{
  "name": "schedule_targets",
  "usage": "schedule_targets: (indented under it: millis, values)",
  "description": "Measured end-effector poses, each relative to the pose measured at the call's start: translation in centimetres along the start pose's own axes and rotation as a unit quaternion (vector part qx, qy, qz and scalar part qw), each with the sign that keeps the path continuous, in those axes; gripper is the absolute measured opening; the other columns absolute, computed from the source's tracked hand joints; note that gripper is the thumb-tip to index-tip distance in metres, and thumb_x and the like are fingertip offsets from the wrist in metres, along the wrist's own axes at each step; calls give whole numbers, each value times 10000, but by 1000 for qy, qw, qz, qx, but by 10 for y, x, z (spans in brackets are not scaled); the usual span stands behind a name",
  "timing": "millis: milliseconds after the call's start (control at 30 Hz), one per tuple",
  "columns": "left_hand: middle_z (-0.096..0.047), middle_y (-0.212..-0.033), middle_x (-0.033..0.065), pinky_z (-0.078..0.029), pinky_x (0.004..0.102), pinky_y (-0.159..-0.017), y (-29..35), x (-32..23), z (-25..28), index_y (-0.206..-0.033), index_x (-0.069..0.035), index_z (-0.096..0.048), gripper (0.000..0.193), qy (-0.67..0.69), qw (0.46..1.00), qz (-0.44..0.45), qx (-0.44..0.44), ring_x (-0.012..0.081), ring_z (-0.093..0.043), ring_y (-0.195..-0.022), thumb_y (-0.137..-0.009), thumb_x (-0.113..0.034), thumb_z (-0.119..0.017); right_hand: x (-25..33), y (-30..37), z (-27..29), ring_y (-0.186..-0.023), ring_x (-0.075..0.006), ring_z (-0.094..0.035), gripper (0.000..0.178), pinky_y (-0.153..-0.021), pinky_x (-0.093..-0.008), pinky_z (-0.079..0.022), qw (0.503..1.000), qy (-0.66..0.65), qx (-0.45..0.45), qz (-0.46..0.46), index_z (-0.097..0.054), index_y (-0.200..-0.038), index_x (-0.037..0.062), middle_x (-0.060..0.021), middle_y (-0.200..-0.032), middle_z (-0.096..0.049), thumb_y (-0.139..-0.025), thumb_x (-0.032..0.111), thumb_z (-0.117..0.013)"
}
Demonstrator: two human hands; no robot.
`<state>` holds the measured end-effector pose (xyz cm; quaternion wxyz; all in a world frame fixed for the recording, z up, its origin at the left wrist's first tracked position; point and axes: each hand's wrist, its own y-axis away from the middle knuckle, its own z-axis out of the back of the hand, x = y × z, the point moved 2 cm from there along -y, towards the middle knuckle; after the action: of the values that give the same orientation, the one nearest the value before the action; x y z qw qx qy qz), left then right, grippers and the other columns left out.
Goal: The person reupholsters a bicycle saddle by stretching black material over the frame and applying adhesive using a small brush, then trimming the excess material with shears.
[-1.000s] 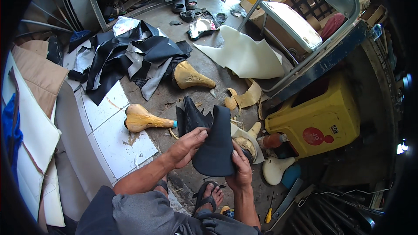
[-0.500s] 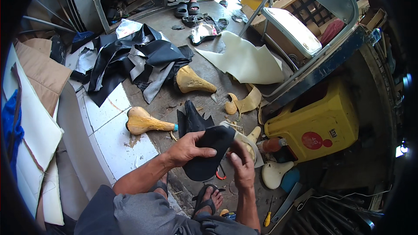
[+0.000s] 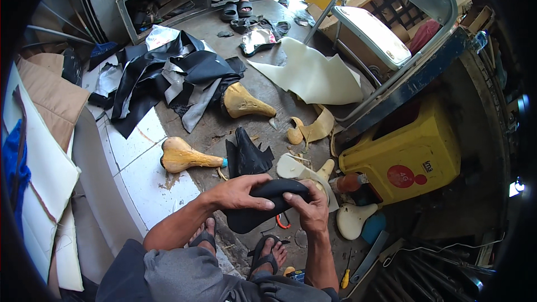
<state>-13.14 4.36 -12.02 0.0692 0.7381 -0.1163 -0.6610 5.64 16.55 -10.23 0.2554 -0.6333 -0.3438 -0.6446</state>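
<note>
Both hands hold a smooth black bicycle saddle cover [image 3: 245, 221], bent over along its upper part. On its left side my left hand [image 3: 241, 193] grips it, thumb lying on top. My right hand [image 3: 311, 208] pinches the right end, with the thumb pressed on the front face. Just beyond lies another black saddle-shaped cover [image 3: 249, 155] with ragged edges. A worn yellow foam saddle [image 3: 189, 155] rests to the left, a second yellow saddle [image 3: 243, 101] farther off. Right of the hands is a pale cut sheet [image 3: 292, 169], partly hidden.
Black fabric scraps [image 3: 196, 70] are heaped at the far left, near a cream foam sheet [image 3: 316, 75]. A yellow plastic stool [image 3: 403, 154] lies on its side at right, below a folding chair [image 3: 375, 33]. Nearby are a cream saddle [image 3: 356, 221] and a screwdriver [image 3: 345, 277].
The black saddle cover went from upright and flat to lower and bent over. My right hand moved from a loose, blurred position beside it to gripping its right end.
</note>
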Motion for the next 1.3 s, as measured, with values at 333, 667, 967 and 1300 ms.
schedule_targets:
  millis: [333,667,967,1300]
  values:
    - [-581,-1231,94,-430,316,-1028,19,11,7,-1396,-56,-525,695,109,976,-37,-185,181,-536,-1188,-943,-555,-695,-24,6,4,-1010,-140,-641,198,-925,-299,-505,973,-166,-147,66,-695,-1067,17,-60,-1118,-681,-884,-8,-766]
    - [-648,-877,-3,-481,248,-727,26,17,2,-1069,-34,-653,305,72,989,34,-128,69,-587,-802,-929,-278,-771,-43,9,27,-1255,-236,-581,462,-1073,-360,-472,986,-108,-72,107,-612,-1285,60,-155,-1399,-531,-863,-77,-737]
    - [-673,-879,71,-503,300,-746,-3,96,-21,-1079,26,-650,298,-3,910,9,-415,118,-602,-814,-895,-186,-747,-217,45,39,-1387,-465,-420,841,-1132,-520,-383,857,502,-44,-111,-385,-1541,85,-284,-1535,-392,-833,278,-796]
    - [-709,-957,160,-538,372,-794,-36,147,-54,-1117,37,-632,328,-43,925,117,-359,224,-693,-894,-903,-188,-739,-199,27,42,-1334,-459,-423,1007,-1088,-559,-405,810,574,18,-119,-293,-1590,152,-246,-1520,-379,-754,283,-839]
